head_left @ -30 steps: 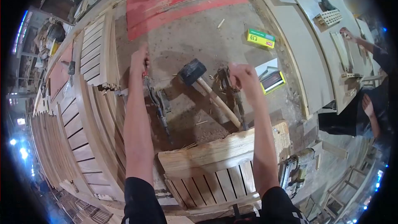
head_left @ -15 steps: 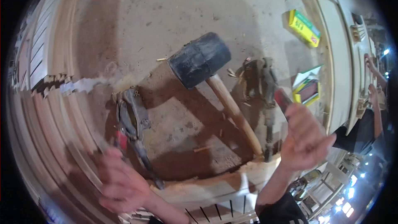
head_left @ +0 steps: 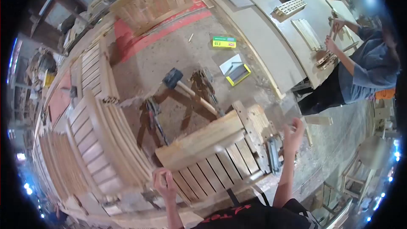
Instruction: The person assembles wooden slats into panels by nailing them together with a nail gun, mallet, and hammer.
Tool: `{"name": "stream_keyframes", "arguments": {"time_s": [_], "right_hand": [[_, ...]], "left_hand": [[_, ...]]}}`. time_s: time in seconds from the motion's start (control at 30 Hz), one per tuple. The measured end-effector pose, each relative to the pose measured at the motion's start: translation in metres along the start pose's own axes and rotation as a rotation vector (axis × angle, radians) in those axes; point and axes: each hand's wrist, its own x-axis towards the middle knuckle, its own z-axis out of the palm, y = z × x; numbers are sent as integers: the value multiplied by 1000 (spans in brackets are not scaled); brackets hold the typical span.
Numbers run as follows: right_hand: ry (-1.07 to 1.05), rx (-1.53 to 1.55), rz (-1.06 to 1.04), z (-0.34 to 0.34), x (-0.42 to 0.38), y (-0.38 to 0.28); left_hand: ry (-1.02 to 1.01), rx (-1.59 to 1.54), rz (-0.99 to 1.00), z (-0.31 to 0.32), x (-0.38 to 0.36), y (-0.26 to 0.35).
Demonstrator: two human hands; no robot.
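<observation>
A slatted wooden panel [head_left: 212, 154] with a thick top rail lies right in front of me on the bench. My left hand [head_left: 163, 185] curls around its near left corner. My right hand [head_left: 292, 129] hovers just past the panel's right end, fingers apart and holding nothing. Beyond the panel lie a black rubber mallet [head_left: 173, 78] with a wooden handle and two metal bar clamps, one on the left [head_left: 152, 116] and one on the right [head_left: 204, 85].
Stacks of slatted panels [head_left: 91, 144] fill the left. A green box [head_left: 224, 42] and an open yellow box [head_left: 238, 74] lie farther back. A nail gun [head_left: 273, 154] sits by the panel's right end. A co-worker [head_left: 360, 74] handles slats at the right-hand table [head_left: 271, 38].
Both hands have left the clamps and pulled back toward me. The left now grips the panel's corner and the right is raised and empty. The view has pulled back and widened.
</observation>
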Motion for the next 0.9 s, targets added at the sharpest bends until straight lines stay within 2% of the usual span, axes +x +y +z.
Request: {"name": "stream_keyframes", "arguments": {"time_s": [0.03,0.1,0.13,0.2,0.27,0.3,0.37,0.43,0.5,0.53,0.6,0.7,0.9], "right_hand": [[14,-141,40,-25,-6,48],[-248,-283,105,-44,-18,148],[-331,-245,104,-45,-18,152],[-520,-183,101,-42,-33,153],[-558,-147,226,-42,-27,125],[-573,-138,286,-45,-22,115],[-699,136,270,-11,2,236],[-907,572,817,-43,-19,137],[-863,764,833,-57,-52,65],[-875,748,825,-57,-59,46],[-873,606,756,-53,-72,2],[-977,528,509,-17,-79,-9],[-980,246,324,14,-90,-29]], "left_hand": [[-84,72,-63,-23,-36,-12],[-85,247,-135,-66,-98,-50],[-84,334,-178,-81,-123,-65],[109,495,65,-95,-148,-78],[56,550,-123,-110,-155,-93],[79,657,-17,-114,-165,-129],[-63,579,-138,-122,-163,-136],[-144,588,-176,-123,-154,-153],[-178,484,-247,-127,-145,-174],[-176,382,-305,-127,-139,-184],[-115,472,-341,-119,-129,-176],[-43,482,-410,-115,-125,-170],[109,359,-394,-111,-124,-160]]}}
